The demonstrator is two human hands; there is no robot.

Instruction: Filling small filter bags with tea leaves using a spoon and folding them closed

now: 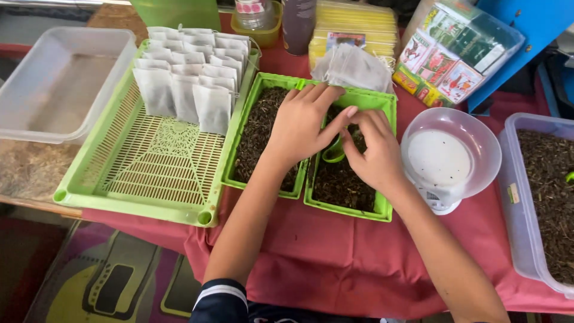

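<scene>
Hands (302,122) (373,149) meeting over green scoop (333,152), its long axis hidden

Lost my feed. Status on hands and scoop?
Both hands over right green tray of dark leaves. Left hand, right hand meet at small green scoop. Nothing blocking.

Two leaf trays (266,84) side by side — scale (449,157) right, slotted tray (149,173) left.
</scene>
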